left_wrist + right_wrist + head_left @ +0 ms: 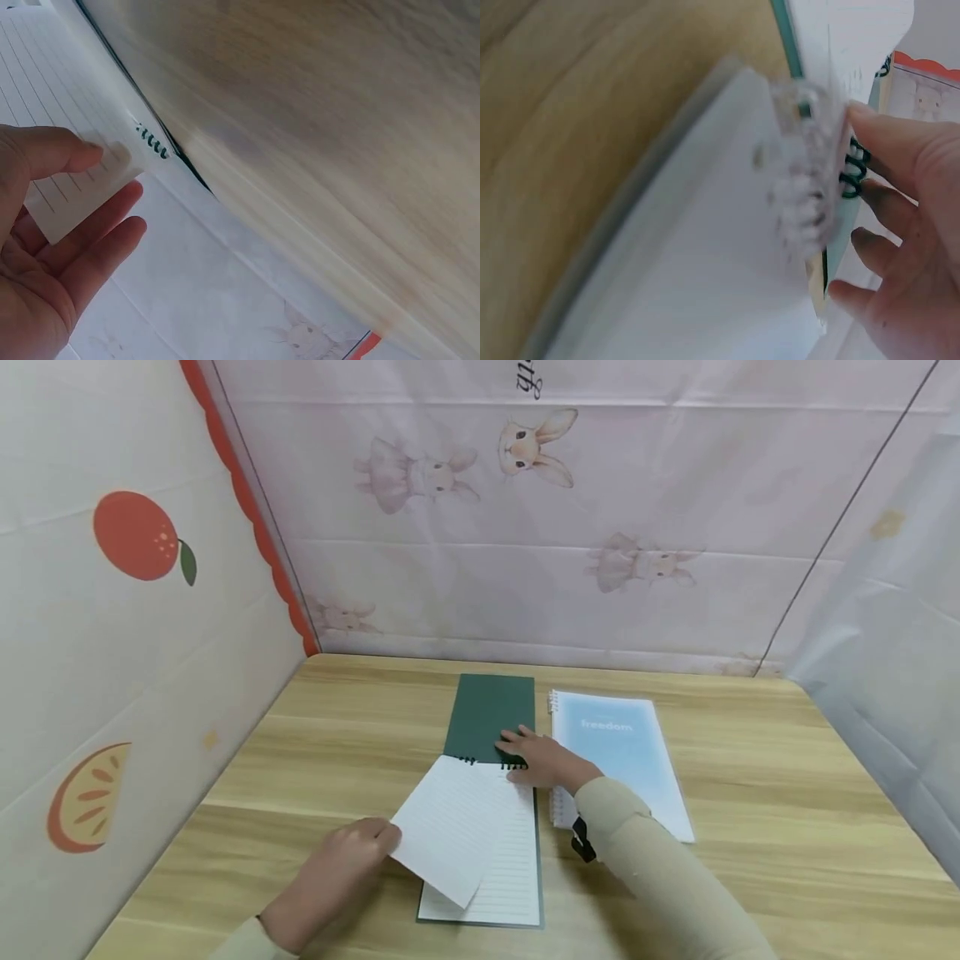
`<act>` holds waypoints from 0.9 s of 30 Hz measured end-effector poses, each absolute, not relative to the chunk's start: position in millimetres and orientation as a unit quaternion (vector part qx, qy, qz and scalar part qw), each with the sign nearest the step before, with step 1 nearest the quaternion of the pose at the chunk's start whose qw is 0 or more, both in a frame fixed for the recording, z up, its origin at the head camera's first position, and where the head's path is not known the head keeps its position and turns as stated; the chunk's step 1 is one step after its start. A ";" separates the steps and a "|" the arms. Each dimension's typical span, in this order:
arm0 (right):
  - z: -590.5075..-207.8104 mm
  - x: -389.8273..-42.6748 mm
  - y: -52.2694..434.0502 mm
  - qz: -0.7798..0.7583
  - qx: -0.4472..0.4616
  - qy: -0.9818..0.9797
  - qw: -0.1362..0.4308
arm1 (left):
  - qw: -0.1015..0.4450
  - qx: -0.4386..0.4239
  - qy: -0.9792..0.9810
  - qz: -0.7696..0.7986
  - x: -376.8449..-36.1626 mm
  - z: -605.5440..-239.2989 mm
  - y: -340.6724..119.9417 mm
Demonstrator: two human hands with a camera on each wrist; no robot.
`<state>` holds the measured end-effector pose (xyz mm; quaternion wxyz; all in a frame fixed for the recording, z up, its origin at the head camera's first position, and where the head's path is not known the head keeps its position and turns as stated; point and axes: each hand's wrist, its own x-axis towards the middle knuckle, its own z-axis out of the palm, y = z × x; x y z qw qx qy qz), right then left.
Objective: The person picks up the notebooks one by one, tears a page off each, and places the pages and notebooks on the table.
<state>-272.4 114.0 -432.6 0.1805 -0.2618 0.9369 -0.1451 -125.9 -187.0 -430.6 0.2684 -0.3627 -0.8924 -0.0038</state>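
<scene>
Head view: left hand (341, 868) pinches a lined sheet (450, 827); right hand (542, 758), fingers straight, presses the green notebook (487, 714).

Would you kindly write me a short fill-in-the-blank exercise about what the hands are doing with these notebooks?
1. The left hand pinches a lined ____ of the green notebook.
2. The right hand presses on that notebook's spiral ____.
3. The closed notebook to its right has a ____ cover.

Missing words: page; binding; blue
</scene>
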 end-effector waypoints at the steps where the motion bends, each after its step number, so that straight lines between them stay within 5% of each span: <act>1: -433.6 -272.4 113.6 -0.149 -0.260 0.936 0.186 | 0.269 -0.365 -0.891 0.002 -126.5 -431.6 -186.5; 14: -433.9 -269.8 101.4 -0.116 -0.254 0.940 0.194 | 0.330 -0.445 -0.832 0.032 -131.8 -438.1 -176.6; 27: -441.4 -270.3 102.5 -0.143 -0.235 0.950 0.144 | 0.215 -0.470 -0.854 0.062 -123.3 -434.5 -177.7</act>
